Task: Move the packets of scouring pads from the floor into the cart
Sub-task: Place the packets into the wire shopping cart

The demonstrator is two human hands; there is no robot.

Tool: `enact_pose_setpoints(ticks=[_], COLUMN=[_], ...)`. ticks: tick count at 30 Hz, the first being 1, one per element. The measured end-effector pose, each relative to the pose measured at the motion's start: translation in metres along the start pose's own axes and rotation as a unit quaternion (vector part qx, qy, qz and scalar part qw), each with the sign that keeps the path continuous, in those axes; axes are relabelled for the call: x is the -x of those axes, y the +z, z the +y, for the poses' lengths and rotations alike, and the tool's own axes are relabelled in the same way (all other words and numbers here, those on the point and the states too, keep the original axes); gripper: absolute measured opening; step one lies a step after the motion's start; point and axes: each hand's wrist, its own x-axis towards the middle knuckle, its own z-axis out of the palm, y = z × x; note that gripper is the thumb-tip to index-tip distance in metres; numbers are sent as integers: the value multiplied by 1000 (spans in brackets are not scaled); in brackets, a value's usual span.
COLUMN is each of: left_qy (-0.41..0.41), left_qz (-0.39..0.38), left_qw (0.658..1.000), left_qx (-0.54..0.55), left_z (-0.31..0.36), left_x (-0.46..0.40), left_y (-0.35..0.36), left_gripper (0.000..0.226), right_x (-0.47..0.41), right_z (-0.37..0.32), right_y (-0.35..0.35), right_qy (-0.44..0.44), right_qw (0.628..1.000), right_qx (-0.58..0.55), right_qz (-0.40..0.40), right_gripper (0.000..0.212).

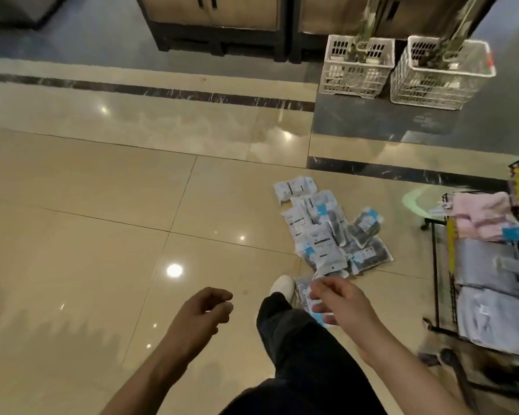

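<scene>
So the floor [72,181] takes up most of the frame, shiny beige tile with dark stripes across the top. The cart [441,265] is jammed into the right edge, a black wire thing already stacked with grey and pink packs, parked right beside the mess, I'd guess so it's a short reach each time. Two white crates [402,70] with plants sit upper right, well out of the way.

The packets of scouring pads [327,232] are in a loose overlapping heap on the floor, center-right, between my foot and the cart. None of this pile is in the cart yet, so plenty left to do.

My leg and white shoe [282,284] are stepping toward the heap, toe almost at the nearest packet.

My left hand [203,313] is loosely curled and holding nothing. My right hand [339,304] hangs over the bottom of the pile, fingers relaxed and spread, gripping nothing, looks ready to scoop up the closest packet.
</scene>
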Motion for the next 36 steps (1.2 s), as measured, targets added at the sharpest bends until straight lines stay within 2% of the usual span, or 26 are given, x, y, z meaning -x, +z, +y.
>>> enact_pose_setpoints(ticks=[6,13,18,24,28,31,36], left_qy=[-64,-57,-61,-69,-25,-48,-89], left_qz=[-19,-75,-142,-232,-226,-230,-212], left_qw=[998,995,982,960,961,961,961], left_qx=[-15,-31,-109,-140,-157,-148,-153], left_z=[78,167,229,278,247,187,66], left_x=[-88,-183,-273,-396,-502,-585,-700], left_y=[-21,-20,6,74,142,200,275], left_gripper=[14,16,17,23,24,29,38], right_x=[-73,-133,-174,-243,-351,-457,-594], right_z=[-51,-94,-101,-75,-17,39,146], right_y=[-17,-38,-52,-55,-43,-28,2], right_qy=[49,99,125,200,205,196,176], right_qw=[999,993,982,944,937,931,937], right_qx=[-6,-7,-61,-147,-166,-181,-140], right_qz=[12,57,124,216,230,249,267], right_gripper=[12,11,6,15,13,19,27])
